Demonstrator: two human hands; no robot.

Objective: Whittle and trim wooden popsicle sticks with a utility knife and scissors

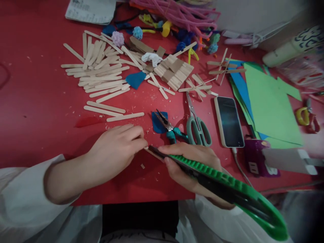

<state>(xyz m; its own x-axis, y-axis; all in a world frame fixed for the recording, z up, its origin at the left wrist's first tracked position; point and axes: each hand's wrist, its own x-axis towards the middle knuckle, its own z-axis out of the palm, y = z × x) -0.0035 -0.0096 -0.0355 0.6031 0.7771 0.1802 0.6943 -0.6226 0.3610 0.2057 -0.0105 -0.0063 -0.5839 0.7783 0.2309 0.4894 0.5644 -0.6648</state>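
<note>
Closest to the camera, the right hand (188, 162) is wrapping its fingers fully around a green utility knife (227, 189). The knife's long axis is running from the lower right up to the left, with the dark tip pointing at the other hand's fingertips. Just left of it, the left hand (118, 146) is curling nearly closed and pinching the end of a short wooden stick (148, 149). This stick is lying on the red table (37, 111) between both hands, seemingly on the same slant as the knife, though most of it is hidden. Wood shavings are dotting the red surface around them. Beyond the hands, teal-handled pliers (168, 127) are resting on a blue scrap (158, 123), beside scissors (197, 126) and a dark-screened phone (229, 121). Farther right, green paper (268, 108) is overlapping blue sheets. Farther back, loose craft sticks (101, 72) are sprawling beside a glued stick panel (174, 71). At the far edge, pink pipe cleaners (182, 13) are piling up near a printed sheet (91, 10) whose text is too small to read.
</note>
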